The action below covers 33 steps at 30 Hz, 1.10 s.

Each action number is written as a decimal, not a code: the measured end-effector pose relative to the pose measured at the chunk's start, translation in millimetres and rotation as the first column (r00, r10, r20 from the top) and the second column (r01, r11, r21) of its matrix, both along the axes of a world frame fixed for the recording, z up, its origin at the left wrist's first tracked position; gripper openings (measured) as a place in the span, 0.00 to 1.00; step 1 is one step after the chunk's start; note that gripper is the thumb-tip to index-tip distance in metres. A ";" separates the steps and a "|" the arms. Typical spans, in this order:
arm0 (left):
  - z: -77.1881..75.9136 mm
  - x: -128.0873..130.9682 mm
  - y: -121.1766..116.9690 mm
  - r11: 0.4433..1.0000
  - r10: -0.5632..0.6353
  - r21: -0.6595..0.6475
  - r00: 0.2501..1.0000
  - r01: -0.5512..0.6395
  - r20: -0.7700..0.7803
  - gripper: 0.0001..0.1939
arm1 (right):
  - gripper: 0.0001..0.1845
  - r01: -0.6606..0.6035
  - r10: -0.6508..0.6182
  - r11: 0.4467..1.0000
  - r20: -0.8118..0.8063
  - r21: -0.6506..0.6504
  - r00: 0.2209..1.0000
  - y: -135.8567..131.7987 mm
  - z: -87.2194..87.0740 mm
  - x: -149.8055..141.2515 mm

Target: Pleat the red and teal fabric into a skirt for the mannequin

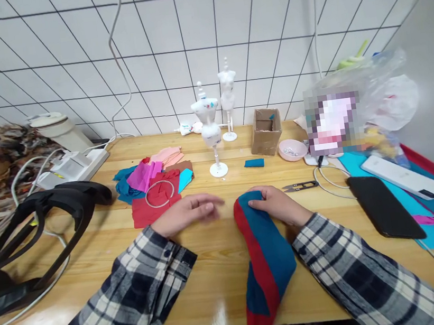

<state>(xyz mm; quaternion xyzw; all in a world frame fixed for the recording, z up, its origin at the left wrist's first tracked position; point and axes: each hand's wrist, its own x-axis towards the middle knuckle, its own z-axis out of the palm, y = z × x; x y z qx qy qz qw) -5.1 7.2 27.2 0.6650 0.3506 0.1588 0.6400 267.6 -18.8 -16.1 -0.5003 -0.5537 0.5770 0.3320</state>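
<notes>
My right hand (280, 204) pinches the upper end of a teal and red striped cloth piece (271, 251), thumb on top. The cloth looks like a sock and hangs down toward the table's front edge. To its left, my left hand (189, 212) is held over the table with its fingers loosely stretched and slightly blurred, holding nothing. Behind my left hand lie folded red cloth (151, 208) with a thin metal ring (160, 194) on it, a magenta cloth (145, 177) and teal scraps (126, 187).
Two white mini mannequins (212, 131) stand at the back. Right of them are a cardboard box (266, 132), a pink bowl (293, 150) of small beads, thread snips (301, 186) and a black phone (385, 207). A black headset-like frame (46, 233) sits at left.
</notes>
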 end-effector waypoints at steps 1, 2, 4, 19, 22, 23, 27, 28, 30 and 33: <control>-4.3 7.4 2.5 0.986 0.129 0.108 0.992 -0.129 0.001 0.31 | 0.10 -0.023 0.023 1.000 0.007 0.010 1.000 0.6 1.1 -1.1; -8.6 16.8 4.3 0.962 0.204 0.187 0.979 -0.199 -0.004 0.33 | 0.11 -0.029 0.029 0.999 -0.003 0.013 1.000 1.4 2.3 -1.7; -15.4 37.6 7.4 0.932 0.242 0.299 0.966 -0.205 -0.092 0.30 | 0.14 -0.030 0.029 1.000 -0.065 -0.009 0.997 2.9 3.7 -2.1; -26.4 67.3 26.6 0.792 0.231 0.607 0.889 0.064 -0.396 0.12 | 0.14 -0.101 -0.205 0.868 0.537 0.486 0.818 12.3 8.8 -3.5; -25.7 67.7 24.5 0.696 0.288 0.708 0.857 0.119 -0.427 0.09 | 0.09 -0.172 -0.171 0.873 0.616 0.457 0.769 18.6 5.8 -3.3; -26.0 67.1 24.3 0.675 0.304 0.728 0.853 0.121 -0.424 0.10 | 0.08 -0.182 -0.155 0.879 0.625 0.441 0.765 20.1 3.9 -3.3; -29.4 64.6 25.0 0.639 0.319 0.761 0.862 0.112 -0.395 0.11 | 0.08 -0.176 -0.172 0.875 0.629 0.451 0.758 21.7 -1.9 -4.0; -30.5 64.5 25.3 0.629 0.321 0.768 0.861 0.118 -0.395 0.09 | 0.08 -0.169 -0.189 0.870 0.630 0.463 0.753 21.5 -2.6 -4.0; -32.5 64.7 25.6 0.611 0.327 0.780 0.854 0.136 -0.404 0.08 | 0.08 -0.163 -0.207 0.866 0.637 0.472 0.743 21.4 -3.4 -3.4; -34.4 65.7 25.0 0.602 0.340 0.787 0.848 0.136 -0.406 0.07 | 0.08 -0.158 -0.226 0.864 0.649 0.479 0.726 21.8 -4.1 -1.5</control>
